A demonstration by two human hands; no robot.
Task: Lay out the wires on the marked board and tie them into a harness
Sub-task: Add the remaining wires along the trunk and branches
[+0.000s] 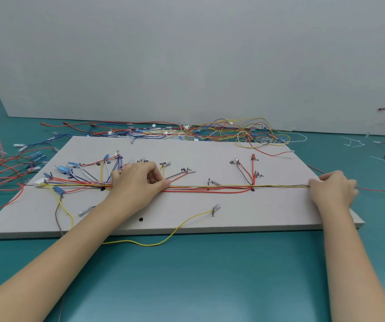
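Both forearms are reaching up from the bottom of the frame onto the marked board (268, 212), which is lying on a teal table (210, 275). The left hand (138, 182), in the centre left, is resting palm down on the wire bundle (210, 188), its fingers curling over the wires with the thumb stretching rightward along them. The right hand (332, 188), at the right edge of the board, is closing its curled fingers around the bundle's end, which is running taut and straight across the middle of the board between the two hands. A loose yellow wire (163, 240) is trailing off the board's near edge. Spare wires (210, 131) are lying heaped beyond the board's far edge.
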